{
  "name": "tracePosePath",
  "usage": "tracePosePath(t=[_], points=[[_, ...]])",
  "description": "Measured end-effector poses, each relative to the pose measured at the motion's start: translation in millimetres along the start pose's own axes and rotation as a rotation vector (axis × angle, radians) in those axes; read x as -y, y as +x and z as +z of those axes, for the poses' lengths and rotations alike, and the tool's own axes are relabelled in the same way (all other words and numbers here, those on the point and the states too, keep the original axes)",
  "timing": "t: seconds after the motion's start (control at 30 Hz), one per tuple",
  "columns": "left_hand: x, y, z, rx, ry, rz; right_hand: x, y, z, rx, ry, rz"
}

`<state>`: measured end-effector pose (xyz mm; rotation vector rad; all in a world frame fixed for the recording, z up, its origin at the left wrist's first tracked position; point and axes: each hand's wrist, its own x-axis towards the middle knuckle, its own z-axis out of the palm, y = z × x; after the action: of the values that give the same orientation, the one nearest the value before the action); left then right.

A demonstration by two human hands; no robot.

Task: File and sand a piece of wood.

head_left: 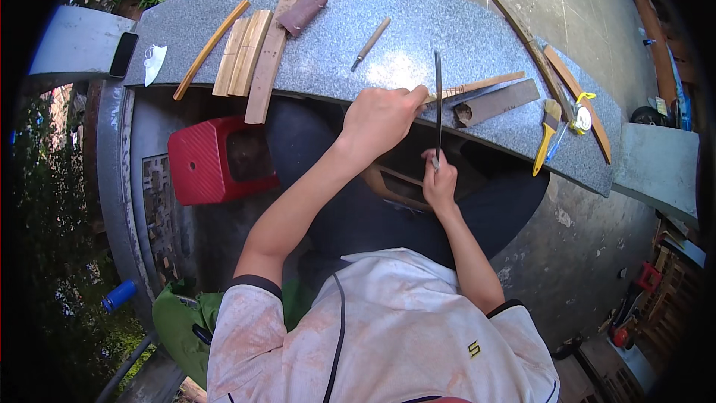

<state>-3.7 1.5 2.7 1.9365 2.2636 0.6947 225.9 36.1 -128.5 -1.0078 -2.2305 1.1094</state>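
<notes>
My left hand (382, 119) is closed round the near end of a thin wooden strip (481, 85), pressing it at the front edge of the grey stone table (335, 45). The strip points to the right across the table and has thin dark marks near my fingers. In my right hand (440, 181), below the table edge, is the handle of a saw (438, 104). Its long dark blade is seen edge-on, pointing away from me and crossing the strip just right of my left hand. Whether the teeth touch the wood I cannot tell.
Right of the blade lie a dark wooden block (498, 103), a paintbrush (548, 136), a tape measure (582, 119) and long strips (522, 37). A chisel-like tool (371, 45), sandpaper (303, 13) and several wood pieces (250, 52) lie leftward. A red stool (198, 160) stands below.
</notes>
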Motion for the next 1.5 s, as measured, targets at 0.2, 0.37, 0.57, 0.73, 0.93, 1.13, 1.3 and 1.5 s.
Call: tracePosePath(t=[0.2,0.37,0.57,0.73,0.93,1.13,1.3,1.5], points=[[2,-2,-4,0.055,-0.018,-0.016,49,34,-1,-0.019,0.058,0.017],[2,1,-1,0.038,-0.050,0.021,-4,2,9,-0.028,-0.008,0.007],[2,-1,-7,0.055,0.005,0.010,44,40,-10,-0.033,0.010,-0.045],[2,1,-1,0.044,-0.030,0.011,-20,-6,12,-0.022,0.005,-0.029],[1,-3,-1,0.032,0.002,0.021,37,29,-3,-0.025,0.041,-0.022],[-1,-1,1,0.022,0.006,0.015,5,-1,5,-0.051,0.011,0.019],[0,-6,0,0.005,0.017,0.040,36,23,0,-0.065,0.049,-0.007],[-4,-13,7,-0.020,-0.020,0.037,19,13,4,-0.050,0.040,-0.054]])
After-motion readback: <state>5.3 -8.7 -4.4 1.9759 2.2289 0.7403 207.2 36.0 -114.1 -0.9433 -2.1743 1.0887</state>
